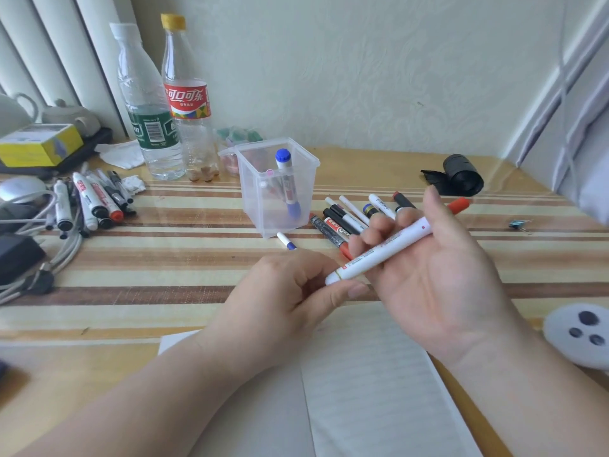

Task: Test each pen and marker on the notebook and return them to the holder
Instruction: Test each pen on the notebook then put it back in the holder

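A: Hands: right hand [438, 278] grips white marker [382, 253] above notebook [379, 374]; left hand [290, 291] pinches its near end.

B: Step?

A: Likely uncapping. Next: pull cap, stroke page, drop into holder [278, 186].

B: Marker's look?

A: White barrel, red far end, printed text. Others lie on counter [197, 265].
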### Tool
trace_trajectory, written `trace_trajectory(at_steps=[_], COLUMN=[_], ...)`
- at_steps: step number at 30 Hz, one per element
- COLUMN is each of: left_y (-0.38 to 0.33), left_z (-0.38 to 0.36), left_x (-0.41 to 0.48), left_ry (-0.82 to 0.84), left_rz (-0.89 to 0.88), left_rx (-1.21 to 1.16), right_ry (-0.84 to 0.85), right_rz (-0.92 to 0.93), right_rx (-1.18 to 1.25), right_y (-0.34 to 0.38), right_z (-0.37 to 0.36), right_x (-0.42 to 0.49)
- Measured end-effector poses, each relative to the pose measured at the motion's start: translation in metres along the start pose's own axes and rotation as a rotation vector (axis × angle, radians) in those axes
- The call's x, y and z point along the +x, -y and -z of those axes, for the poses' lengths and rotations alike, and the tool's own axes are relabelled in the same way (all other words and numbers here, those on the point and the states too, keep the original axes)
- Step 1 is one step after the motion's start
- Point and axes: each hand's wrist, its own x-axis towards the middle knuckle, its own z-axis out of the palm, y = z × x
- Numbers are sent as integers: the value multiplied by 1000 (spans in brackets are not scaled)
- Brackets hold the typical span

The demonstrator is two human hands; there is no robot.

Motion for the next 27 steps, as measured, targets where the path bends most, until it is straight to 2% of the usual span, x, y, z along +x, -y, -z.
trace_trajectory(at_steps=[4,9,27], left_y=[1,-1,-1], left_z=[-2,1,1], left_x=[-2,-2,-3], left_ry=[31,34,20], left_rz=[-8,-28,-69], left_rx=[-43,-92,-86], right_ry=[47,58,-72], right_rz=[-58,-89,-27], right_rx=[225,224,215], right_y=[13,18,12], right_z=[-2,-1,4], right_x=[-4,-6,2])
